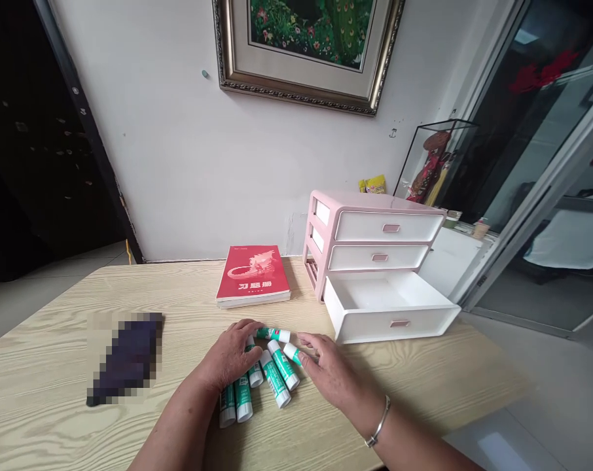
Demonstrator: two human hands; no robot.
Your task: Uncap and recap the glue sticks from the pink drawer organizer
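Several green-and-white glue sticks lie in a loose group on the wooden table, among them a middle glue stick (pixel 275 381) and a left glue stick (pixel 243 398). My left hand (pixel 235 353) is curled over the upper left of the group. Its thumb and fingers close around a glue stick (pixel 254 371), and its fingertips touch the end of a sideways one (pixel 273 334). On the right, my right hand (pixel 328 369) has its thumb and fingers around another glue stick (pixel 292 353), partly hidden by the hand.
A pink-and-white drawer unit (pixel 379 229) stands at the back right, its bottom drawer (pixel 399 324) pulled out. A stack of books with a red cover (pixel 254 271) lies near the wall. On the left of the table (pixel 188 288) is a pixelated dark object (pixel 129 356).
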